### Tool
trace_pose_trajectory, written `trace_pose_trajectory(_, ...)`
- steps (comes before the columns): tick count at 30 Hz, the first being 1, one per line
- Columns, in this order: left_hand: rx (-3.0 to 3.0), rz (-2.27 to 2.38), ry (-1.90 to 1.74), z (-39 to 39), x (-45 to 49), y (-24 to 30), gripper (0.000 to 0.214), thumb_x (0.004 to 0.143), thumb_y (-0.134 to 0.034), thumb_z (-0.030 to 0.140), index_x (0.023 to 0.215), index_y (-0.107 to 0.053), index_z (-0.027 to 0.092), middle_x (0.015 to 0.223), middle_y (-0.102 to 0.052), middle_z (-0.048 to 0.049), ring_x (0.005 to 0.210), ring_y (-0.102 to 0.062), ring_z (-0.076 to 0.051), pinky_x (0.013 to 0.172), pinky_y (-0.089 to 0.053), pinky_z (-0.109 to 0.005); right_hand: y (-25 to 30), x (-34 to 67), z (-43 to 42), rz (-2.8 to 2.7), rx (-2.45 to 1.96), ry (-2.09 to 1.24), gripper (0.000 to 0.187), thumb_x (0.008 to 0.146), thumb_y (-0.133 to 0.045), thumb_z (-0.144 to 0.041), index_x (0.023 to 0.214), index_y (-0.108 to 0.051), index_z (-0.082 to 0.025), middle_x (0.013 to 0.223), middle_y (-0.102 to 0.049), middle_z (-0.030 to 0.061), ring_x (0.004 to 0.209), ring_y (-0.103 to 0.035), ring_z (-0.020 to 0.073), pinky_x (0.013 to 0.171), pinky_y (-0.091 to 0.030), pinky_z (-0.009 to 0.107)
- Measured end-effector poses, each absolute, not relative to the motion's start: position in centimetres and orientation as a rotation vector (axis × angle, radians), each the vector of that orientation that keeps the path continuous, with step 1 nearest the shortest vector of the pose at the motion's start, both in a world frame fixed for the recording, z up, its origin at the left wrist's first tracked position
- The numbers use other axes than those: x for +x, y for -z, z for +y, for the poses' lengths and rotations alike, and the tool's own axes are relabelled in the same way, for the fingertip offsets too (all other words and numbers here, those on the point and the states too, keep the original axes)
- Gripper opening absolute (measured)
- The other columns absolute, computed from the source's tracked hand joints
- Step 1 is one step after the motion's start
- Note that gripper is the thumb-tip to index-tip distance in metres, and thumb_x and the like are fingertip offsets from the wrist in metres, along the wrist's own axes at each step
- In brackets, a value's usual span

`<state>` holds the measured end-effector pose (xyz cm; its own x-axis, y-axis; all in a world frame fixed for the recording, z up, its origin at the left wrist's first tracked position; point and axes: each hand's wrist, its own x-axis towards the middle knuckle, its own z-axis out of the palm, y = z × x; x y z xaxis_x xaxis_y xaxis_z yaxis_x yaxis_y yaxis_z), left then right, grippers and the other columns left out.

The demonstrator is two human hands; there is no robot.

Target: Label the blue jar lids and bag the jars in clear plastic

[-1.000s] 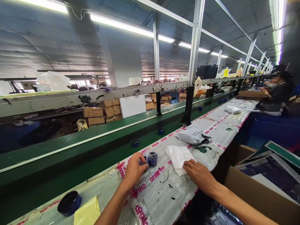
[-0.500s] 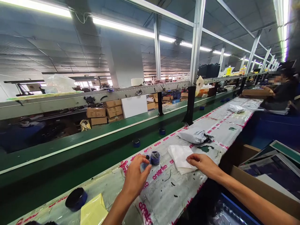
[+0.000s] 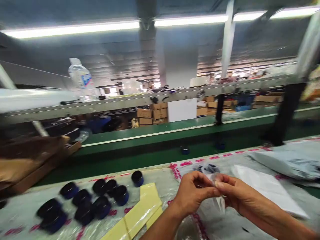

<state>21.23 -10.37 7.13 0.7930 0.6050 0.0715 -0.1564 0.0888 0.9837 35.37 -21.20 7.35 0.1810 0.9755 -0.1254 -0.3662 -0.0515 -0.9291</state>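
Observation:
My left hand and my right hand meet above the worktable, thumbs and fingertips pinched together. Between them is a thin, clear plastic bag, blurred, its lower part hanging below the fingers. Just behind the fingers lie dark blue round pieces, partly hidden and apparently in clear film. A stack of flat white sheets or bags rests to the right of my right hand. Left of my left hand, yellow paper lies on the table, with several dark blue, cap-like round pieces beyond it.
A green conveyor belt runs behind the table, carrying two blue round pieces. Over it is a metal shelf with a plastic bottle. An open cardboard box stands at left, a grey-white plastic package at right.
The view has swung left, bringing the group of round pieces and the bottle into sight. My right hand has left the white stack and joined my left hand, with the plastic bag between them.

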Motion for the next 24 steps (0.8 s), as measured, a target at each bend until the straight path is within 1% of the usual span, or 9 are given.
trace_pose_trajectory(3,1.283,0.396,-0.602,-8.6,17.8,-7.6,0.044,0.051,-0.092,0.039,0.071,-0.062,0.015,0.069,-0.064,0.0002,0.064,-0.057,-0.010,0.067,-0.044,-0.025,-7.5,33.1,-18.5,-0.805,-1.039,-1.371,0.020,0.083,-0.080,-0.040,0.088,-0.071,-0.022,0.087,-0.061,0.0001,0.078,-0.055,0.0151,0.064,-0.053,0.026)
trace_pose_trajectory(7,1.422,0.557,-0.774,-6.4,13.0,-8.0,0.032,0.064,-0.077,0.041,0.071,-0.058,0.017,0.066,-0.062,-0.0005,0.062,-0.057,-0.012,0.066,-0.048,-0.027,-7.8,29.9,-14.8,-0.873,-1.045,-1.440,0.029,0.079,-0.082,-0.044,0.085,-0.068,-0.020,0.082,-0.065,0.0017,0.071,-0.057,0.0144,0.061,-0.053,0.026)
trace_pose_trajectory(10,1.508,0.768,-0.975,-4.6,9.8,-7.5,0.019,0.073,-0.064,0.034,0.072,-0.051,0.020,0.066,-0.058,0.0017,0.061,-0.058,-0.013,0.065,-0.049,-0.028,-7.6,28.1,-11.4,-0.925,-1.187,-1.233,0.038,0.073,-0.082,-0.050,0.080,-0.061,-0.019,0.074,-0.066,0.0023,0.066,-0.060,0.0149,0.058,-0.053,0.026)
trace_pose_trajectory(12,1.574,0.911,-1.099,-3.4,8.0,-6.8,0.014,0.074,-0.061,0.028,0.071,-0.049,0.021,0.067,-0.056,0.0027,0.062,-0.056,-0.012,0.064,-0.046,-0.026,-7.1,27.1,-9.0,-0.999,-1.305,-1.021,0.038,0.073,-0.077,-0.052,0.078,-0.058,-0.019,0.070,-0.067,0.0034,0.063,-0.063,0.0168,0.057,-0.054,0.029)
trace_pose_trajectory(15,1.718,1.092,-1.186,-2.4,5.8,-5.9,0.005,0.074,-0.061,0.020,0.074,-0.056,0.020,0.069,-0.060,0.0019,0.063,-0.056,-0.013,0.062,-0.043,-0.025,-6.4,25.6,-6.2,-1.091,-1.399,-0.788,0.032,0.074,-0.068,-0.050,0.080,-0.058,-0.020,0.068,-0.066,0.0036,0.063,-0.064,0.0196,0.057,-0.055,0.032)
trace_pose_trajectory(16,1.771,1.132,-1.191,-2.3,5.2,-5.8,0.005,0.074,-0.060,0.018,0.079,-0.060,0.020,0.071,-0.062,0.0017,0.063,-0.057,-0.013,0.062,-0.043,-0.025,-6.4,25.0,-5.6,-1.121,-1.409,-0.731,0.030,0.075,-0.066,-0.048,0.081,-0.059,-0.020,0.070,-0.066,0.0036,0.064,-0.064,0.0203,0.058,-0.054,0.032)
trace_pose_trajectory(18,1.877,1.199,-1.201,-2.1,4.0,-5.9,0.018,0.075,-0.059,0.014,0.089,-0.066,0.022,0.076,-0.067,0.0014,0.067,-0.061,-0.014,0.066,-0.044,-0.026,-6.5,23.4,-4.7,-1.212,-1.421,-0.608,0.027,0.078,-0.061,-0.046,0.086,-0.063,-0.020,0.075,-0.068,0.0046,0.069,-0.065,0.0213,0.062,-0.053,0.033)
trace_pose_trajectory(21,1.990,1.325,-1.239,-0.8,2.2,-7.1,0.017,0.080,-0.057,0.016,0.089,-0.070,0.024,0.084,-0.071,0.0008,0.076,-0.064,-0.015,0.074,-0.044,-0.027,-7.6,20.9,-3.7,-1.392,-1.406,-0.485,0.024,0.083,-0.056,-0.041,0.089,-0.068,-0.021,0.082,-0.072,0.0047,0.072,-0.065,0.0207,0.068,-0.050,0.033)
trace_pose_trajectory(24,2.026,1.478,-1.235,1.9,1.1,-8.5,0.012,0.087,-0.055,0.023,0.085,-0.067,0.022,0.082,-0.072,-0.0002,0.076,-0.066,-0.015,0.072,-0.046,-0.026,-8.6,19.0,-1.6,-1.537,-1.399,-0.410,0.017,0.085,-0.056,-0.035,0.085,-0.068,-0.023,0.079,-0.073,0.0029,0.071,-0.065,0.0195,0.069,-0.048,0.031)
